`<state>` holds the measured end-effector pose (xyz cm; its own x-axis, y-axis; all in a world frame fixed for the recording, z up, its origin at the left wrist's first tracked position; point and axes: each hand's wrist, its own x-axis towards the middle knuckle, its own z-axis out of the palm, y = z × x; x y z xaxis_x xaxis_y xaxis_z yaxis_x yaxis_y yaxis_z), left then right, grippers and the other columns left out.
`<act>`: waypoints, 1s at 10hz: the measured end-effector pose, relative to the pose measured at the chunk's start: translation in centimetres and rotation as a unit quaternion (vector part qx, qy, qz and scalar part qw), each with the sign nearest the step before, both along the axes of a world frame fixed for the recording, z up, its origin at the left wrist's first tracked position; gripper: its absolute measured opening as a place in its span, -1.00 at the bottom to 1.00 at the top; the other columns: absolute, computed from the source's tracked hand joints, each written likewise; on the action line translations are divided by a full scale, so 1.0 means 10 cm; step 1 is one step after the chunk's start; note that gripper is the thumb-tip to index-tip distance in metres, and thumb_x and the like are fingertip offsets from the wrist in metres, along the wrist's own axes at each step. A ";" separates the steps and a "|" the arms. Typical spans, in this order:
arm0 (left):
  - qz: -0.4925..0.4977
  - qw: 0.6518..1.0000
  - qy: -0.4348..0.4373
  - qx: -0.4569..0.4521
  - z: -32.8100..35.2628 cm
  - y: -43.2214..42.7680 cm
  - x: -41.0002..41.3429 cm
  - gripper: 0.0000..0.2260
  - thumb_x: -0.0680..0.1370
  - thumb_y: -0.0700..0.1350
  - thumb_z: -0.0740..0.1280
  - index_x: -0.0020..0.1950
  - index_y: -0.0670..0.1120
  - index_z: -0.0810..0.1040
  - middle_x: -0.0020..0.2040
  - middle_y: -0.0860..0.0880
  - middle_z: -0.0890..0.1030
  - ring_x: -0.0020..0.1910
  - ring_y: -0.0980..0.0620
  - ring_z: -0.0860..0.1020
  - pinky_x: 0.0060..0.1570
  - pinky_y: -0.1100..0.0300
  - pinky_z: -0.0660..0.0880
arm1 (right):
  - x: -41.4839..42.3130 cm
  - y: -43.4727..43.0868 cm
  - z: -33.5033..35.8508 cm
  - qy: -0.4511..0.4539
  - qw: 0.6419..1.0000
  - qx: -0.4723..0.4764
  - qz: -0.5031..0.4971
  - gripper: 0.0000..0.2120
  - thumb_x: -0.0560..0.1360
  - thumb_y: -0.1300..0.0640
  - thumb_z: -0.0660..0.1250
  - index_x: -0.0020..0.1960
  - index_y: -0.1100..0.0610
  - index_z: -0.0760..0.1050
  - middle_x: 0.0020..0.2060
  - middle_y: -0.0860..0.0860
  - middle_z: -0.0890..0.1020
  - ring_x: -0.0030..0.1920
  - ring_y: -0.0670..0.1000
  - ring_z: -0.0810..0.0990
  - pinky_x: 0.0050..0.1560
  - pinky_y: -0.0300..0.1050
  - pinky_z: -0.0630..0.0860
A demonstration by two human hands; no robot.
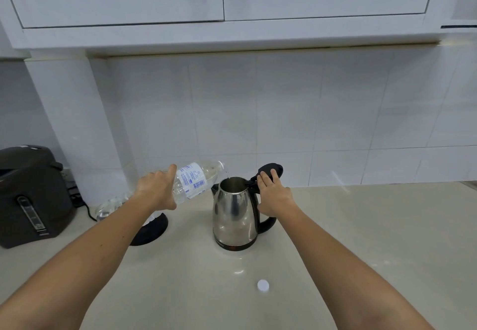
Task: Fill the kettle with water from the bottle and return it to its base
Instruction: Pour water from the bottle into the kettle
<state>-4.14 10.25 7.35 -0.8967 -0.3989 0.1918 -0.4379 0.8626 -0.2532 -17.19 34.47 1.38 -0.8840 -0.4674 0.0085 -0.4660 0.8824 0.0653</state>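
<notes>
A steel kettle (233,213) with a black handle stands on the counter, its black lid (269,169) tipped up and open. My right hand (273,195) rests on the top of the handle with the fingers against the lid. My left hand (157,189) grips a clear plastic bottle (196,180) with a white and blue label, tilted so its uncapped mouth hangs over the kettle's opening. A thin trickle of water falls from the mouth. The round black kettle base (152,231) lies left of the kettle, partly hidden under my left arm.
The white bottle cap (263,285) lies on the beige counter (361,239) in front of the kettle. A dark hot-water dispenser (31,198) stands at the far left with a black cord beside it. White cabinets hang overhead; a tiled wall closes the back.
</notes>
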 end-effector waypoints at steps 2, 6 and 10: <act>-0.003 1.000 -0.004 0.000 -0.01 0.01 -0.01 -0.33 0.35 0.00 0.46 0.34 -0.08 0.21 -0.15 -0.03 0.46 -0.19 -0.05 0.49 -0.29 0.16 0.42 | 0.00 0.00 0.00 0.001 1.000 0.000 0.001 -0.26 0.56 0.11 0.18 0.58 0.12 -0.18 0.58 -0.05 -0.17 0.56 0.10 -0.28 0.37 0.12 0.35; -0.005 1.000 -0.002 -0.009 0.01 0.01 -0.02 -0.36 0.35 -0.01 0.45 0.33 -0.08 0.22 -0.14 -0.04 0.47 -0.20 -0.06 0.49 -0.30 0.16 0.39 | 0.01 0.00 0.01 0.000 1.000 -0.004 0.001 -0.26 0.56 0.12 0.18 0.59 0.12 -0.17 0.58 -0.05 -0.16 0.56 0.10 -0.27 0.37 0.12 0.35; -0.001 1.000 -0.001 -0.009 0.04 0.01 -0.01 -0.32 0.35 0.03 0.46 0.36 -0.07 0.21 -0.13 -0.04 0.46 -0.17 -0.06 0.49 -0.27 0.15 0.41 | 0.02 0.01 0.01 0.001 1.000 -0.005 0.002 -0.26 0.56 0.11 0.18 0.58 0.13 -0.19 0.58 -0.05 -0.17 0.56 0.10 -0.27 0.36 0.12 0.36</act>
